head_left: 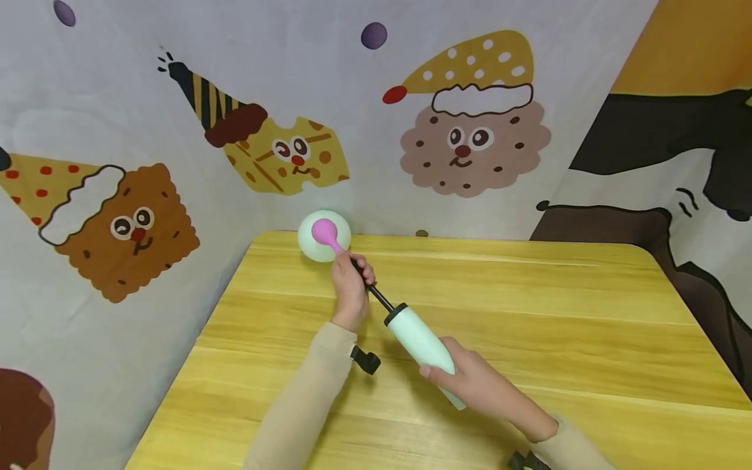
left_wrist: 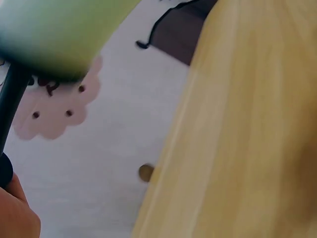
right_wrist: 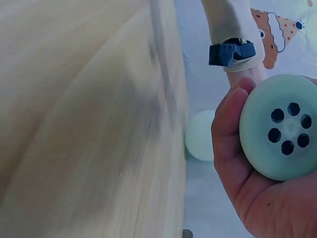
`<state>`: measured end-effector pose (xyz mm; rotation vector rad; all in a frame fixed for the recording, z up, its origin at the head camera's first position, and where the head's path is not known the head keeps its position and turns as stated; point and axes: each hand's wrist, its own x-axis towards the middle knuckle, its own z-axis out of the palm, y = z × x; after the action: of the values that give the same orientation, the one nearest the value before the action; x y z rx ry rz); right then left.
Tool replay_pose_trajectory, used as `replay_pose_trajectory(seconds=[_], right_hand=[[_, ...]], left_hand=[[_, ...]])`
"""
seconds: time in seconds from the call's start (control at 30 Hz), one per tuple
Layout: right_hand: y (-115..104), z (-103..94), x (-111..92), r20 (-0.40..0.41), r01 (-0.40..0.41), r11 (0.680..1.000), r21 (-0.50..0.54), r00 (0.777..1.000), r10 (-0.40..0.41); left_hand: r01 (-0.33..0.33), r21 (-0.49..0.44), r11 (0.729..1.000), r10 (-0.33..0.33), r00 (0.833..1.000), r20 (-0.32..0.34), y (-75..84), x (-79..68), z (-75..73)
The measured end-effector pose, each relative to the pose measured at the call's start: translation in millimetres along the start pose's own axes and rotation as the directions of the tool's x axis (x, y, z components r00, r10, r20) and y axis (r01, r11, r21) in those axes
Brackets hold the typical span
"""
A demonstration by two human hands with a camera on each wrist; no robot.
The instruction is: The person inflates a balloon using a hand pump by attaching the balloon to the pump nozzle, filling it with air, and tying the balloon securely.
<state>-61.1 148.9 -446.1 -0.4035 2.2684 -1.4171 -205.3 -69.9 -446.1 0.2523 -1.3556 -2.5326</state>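
Observation:
A mint-green balloon pump (head_left: 417,336) with a black rod slants over the table. My left hand (head_left: 350,287) grips its black far end, from which a small pink balloon (head_left: 324,231) sticks out, slightly filled. Around the green barrel curls my right hand (head_left: 472,382); in the right wrist view, holes show in the barrel's round end (right_wrist: 290,129). A pale mint balloon (head_left: 305,247), rounded and full, lies at the table's far edge behind the pink one. The left wrist view catches only part of my left hand (left_wrist: 17,213) below the black rod.
The wooden table (head_left: 546,313) has a light yellow grain and rounded far corners. Behind it hangs a white cloth (head_left: 376,130) printed with cartoon biscuits and cheese. Black straps with small mounts (head_left: 366,360) sit on both wrists.

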Motion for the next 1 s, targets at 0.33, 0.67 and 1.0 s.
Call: replay_pose_trajectory(seconds=[0.33,0.67,1.0], right_hand=[[-2,-4.5,-17,0.021,0.07,0.991,-0.111,0.997,-0.068],[-1,-5.5,14,0.008,0.108,0.987,-0.12,0.994,-0.108],[-6,0.9,12,-0.012,0.041,0.999,-0.033,0.999,-0.042]], left_hand=[[-0.013,-0.007,1.0,0.013,1.0,0.02,7.7,-10.6,-1.1],[0.055,0.028,0.998,-0.057,0.995,0.077,-18.1,-37.0,10.7],[0.017,0.015,1.0,-0.017,0.999,0.044,-2.0,-11.8,3.5]])
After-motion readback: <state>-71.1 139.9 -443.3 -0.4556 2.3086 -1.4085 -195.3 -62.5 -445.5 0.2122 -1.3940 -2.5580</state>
